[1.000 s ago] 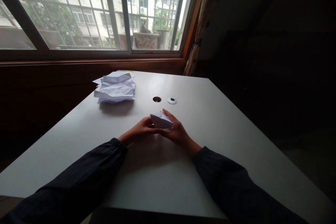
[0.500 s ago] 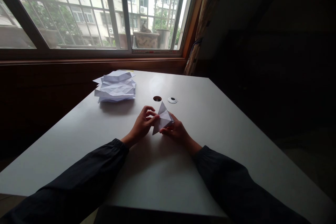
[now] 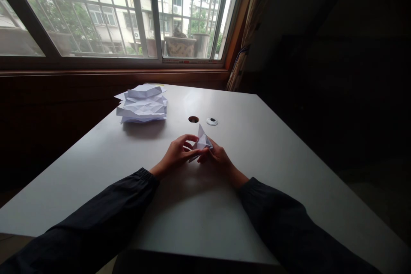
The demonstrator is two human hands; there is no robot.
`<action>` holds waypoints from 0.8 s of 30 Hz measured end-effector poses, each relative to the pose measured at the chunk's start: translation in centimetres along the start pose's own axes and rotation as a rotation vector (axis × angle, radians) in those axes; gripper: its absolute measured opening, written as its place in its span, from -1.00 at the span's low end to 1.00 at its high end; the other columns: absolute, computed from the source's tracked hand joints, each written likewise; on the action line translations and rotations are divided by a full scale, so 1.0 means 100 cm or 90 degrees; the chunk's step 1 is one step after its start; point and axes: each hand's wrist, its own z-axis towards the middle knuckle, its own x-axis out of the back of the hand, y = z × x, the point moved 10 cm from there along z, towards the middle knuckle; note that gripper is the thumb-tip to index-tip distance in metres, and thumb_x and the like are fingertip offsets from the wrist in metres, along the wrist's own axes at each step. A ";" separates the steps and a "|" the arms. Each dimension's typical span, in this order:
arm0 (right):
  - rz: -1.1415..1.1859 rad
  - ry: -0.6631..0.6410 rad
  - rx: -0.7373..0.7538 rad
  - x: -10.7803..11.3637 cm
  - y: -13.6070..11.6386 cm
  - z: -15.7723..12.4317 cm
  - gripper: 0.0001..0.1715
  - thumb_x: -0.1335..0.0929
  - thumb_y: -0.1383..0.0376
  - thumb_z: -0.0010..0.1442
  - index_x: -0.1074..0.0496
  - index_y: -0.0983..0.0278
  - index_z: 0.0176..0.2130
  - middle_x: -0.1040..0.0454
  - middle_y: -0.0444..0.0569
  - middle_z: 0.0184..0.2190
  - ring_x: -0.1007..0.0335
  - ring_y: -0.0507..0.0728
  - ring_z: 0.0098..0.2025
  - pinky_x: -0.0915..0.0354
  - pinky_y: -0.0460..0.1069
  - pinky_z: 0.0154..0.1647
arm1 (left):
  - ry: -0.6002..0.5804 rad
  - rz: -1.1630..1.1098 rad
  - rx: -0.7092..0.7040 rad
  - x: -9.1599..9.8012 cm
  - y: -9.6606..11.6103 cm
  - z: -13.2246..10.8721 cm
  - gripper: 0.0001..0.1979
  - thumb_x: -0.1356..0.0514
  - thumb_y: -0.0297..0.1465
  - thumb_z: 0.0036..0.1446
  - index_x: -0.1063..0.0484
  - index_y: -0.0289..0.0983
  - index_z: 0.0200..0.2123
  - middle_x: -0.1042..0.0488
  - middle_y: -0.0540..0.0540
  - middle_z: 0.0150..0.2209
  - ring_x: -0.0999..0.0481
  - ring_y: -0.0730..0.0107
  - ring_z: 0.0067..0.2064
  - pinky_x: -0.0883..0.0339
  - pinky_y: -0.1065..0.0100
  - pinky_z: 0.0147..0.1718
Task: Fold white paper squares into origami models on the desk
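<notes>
A small piece of folded white paper (image 3: 203, 142) is held between my two hands, a little above the table. One pointed corner sticks up and another points down to the left. My left hand (image 3: 180, 150) is closed on its left side, thumb stretched across the front and fingers at the upper edge. On the right side, my right hand (image 3: 218, 156) grips the paper, its fingers partly hidden behind it. The thumbs come close together near the paper's lower right.
A stack of creased white paper sheets (image 3: 143, 105) lies at the table's back left. Beyond my hands, the white table (image 3: 96, 167) has a round hole (image 3: 193, 119) with a round cover (image 3: 212, 121) beside it. A barred window (image 3: 128, 17) stands behind.
My left thumb has moved right across the front of the paper, and the left fingers have come to its upper edge. The paper looks narrower and more folded. My right hand keeps its hold.
</notes>
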 end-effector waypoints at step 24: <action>0.280 0.067 -0.101 0.012 0.012 -0.009 -0.17 -0.23 -0.32 0.25 -0.47 0.34 -0.05 -0.61 0.09 -0.33 -0.57 0.16 -0.46 -0.52 0.08 -0.36 | 0.108 -0.440 0.275 -0.007 -0.047 -0.005 -0.58 -0.18 -0.44 0.02 -0.35 -0.23 0.01 -0.47 -0.05 -0.31 -0.50 0.44 -0.40 -0.44 0.39 -0.38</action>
